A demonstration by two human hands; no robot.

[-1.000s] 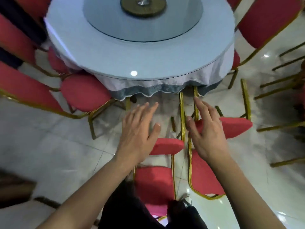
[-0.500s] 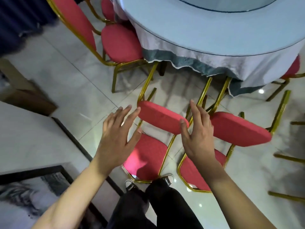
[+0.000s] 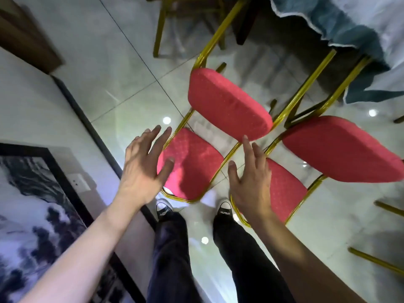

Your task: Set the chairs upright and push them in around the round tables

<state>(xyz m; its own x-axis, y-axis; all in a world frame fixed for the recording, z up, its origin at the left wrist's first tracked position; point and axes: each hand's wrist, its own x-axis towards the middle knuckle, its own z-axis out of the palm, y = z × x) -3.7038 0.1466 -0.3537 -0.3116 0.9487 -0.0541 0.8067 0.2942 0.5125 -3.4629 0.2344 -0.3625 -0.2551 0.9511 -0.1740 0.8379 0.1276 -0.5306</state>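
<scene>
Both hands are lowered closer than before: the left hand (image 3: 142, 169) and right hand (image 3: 251, 182) are spread open, nothing held, above two tipped red chairs (image 3: 229, 106) lying beside the tablecloth (image 3: 341, 25).

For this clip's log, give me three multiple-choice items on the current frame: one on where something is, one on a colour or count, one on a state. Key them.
1. Where do the two tipped chairs lie?
A. On the table
B. On the floor before the person's shoes
C. Stacked against the wall

2. What colour are the chair frames?
A. Gold
B. Black
C. White

3. How are the hands?
A. Both gripping a chair
B. One gripping, one idle
C. Both open, holding nothing

Key: B, the left chair and right chair rest backs down on the tile; A, the frame is gold; C, left hand and right hand have spread fingers.
</scene>
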